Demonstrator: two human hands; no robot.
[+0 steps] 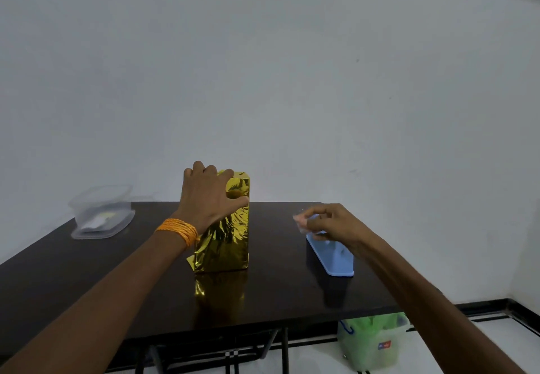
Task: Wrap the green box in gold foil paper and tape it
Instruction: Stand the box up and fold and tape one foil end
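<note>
The box (230, 236) stands upright near the middle of the dark table (146, 286), fully covered in crinkled gold foil; no green shows. My left hand (209, 195) grips its top, fingers over the far side and thumb across the front face. To the right, my right hand (330, 223) hovers over a light blue tape dispenser (331, 258) and pinches a small pale strip of tape (299, 219) between thumb and fingers.
A clear plastic container (102, 213) with a lid under it sits at the table's back left corner. Below the table's right edge, a translucent bin (372, 341) with green contents stands on the floor. A white wall rises close behind the table.
</note>
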